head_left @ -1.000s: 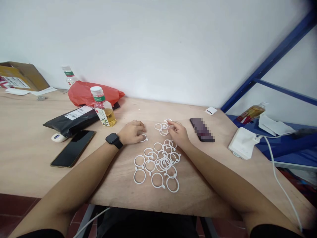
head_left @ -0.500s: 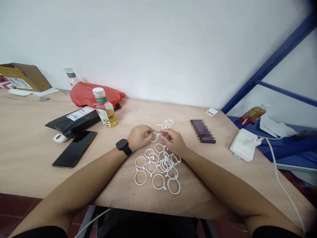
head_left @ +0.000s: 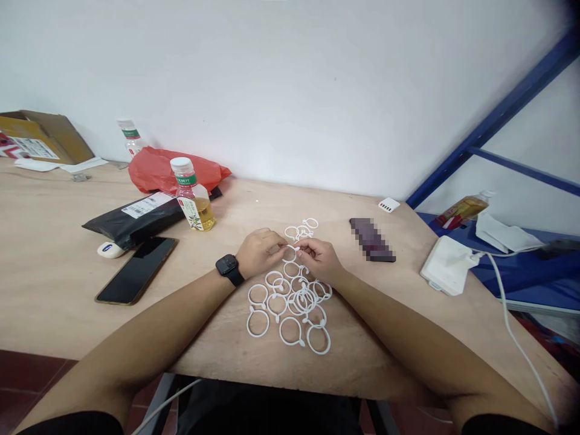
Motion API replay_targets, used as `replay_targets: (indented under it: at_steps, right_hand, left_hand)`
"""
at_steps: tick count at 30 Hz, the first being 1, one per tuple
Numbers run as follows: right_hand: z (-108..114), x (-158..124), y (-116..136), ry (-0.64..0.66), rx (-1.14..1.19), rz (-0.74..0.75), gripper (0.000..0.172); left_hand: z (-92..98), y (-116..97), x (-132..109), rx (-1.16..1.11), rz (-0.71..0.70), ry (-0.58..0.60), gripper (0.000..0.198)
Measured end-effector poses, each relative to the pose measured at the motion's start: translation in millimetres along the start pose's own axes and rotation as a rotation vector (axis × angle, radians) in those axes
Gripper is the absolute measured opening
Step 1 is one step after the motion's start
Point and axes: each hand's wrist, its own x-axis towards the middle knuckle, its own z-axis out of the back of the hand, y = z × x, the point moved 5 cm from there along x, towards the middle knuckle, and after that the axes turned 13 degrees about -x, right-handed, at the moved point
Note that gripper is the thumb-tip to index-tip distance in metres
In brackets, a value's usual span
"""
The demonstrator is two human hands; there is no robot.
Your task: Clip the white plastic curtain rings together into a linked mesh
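Between my two hands is a white plastic ring [head_left: 289, 260] with a small tab. My left hand [head_left: 261, 254], with a black watch on its wrist, pinches the ring's left side. Thumb and fingers of my right hand [head_left: 319, 258] close on the tab at its upper right. Just in front of my hands, nearer to me, lies a loose pile of similar white rings [head_left: 302, 301], many overlapping. A smaller cluster of white rings [head_left: 310, 223] lies beyond my hands. My fingertips hide part of the held ring.
Left on the wooden table [head_left: 217, 350] are a phone [head_left: 138, 270], a black parcel [head_left: 131, 222], a red bag [head_left: 154, 172] and a drink bottle [head_left: 194, 199]. To the right lie a pixelated dark phone [head_left: 371, 240] and a white power adapter [head_left: 449, 266] with its cable.
Both hands have shifted slightly right with the ring. My left fingers have come closer to my right fingers. The piles of rings on the table look the same.
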Motion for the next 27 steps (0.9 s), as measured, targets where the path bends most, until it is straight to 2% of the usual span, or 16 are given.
replay_targets:
  at_steps: [22, 27]
  right_hand:
    - [-1.7, 1.2, 0.4, 0.059, -0.047, 0.066, 0.014]
    - [-1.6, 1.1, -0.2, 0.067, -0.041, 0.054, 0.013]
  left_hand:
    - [0.2, -6.7, 1.9, 0.071, -0.086, -0.024, 0.011]
    - [-1.9, -6.3, 1.8, 0.07, -0.084, 0.01, 0.012]
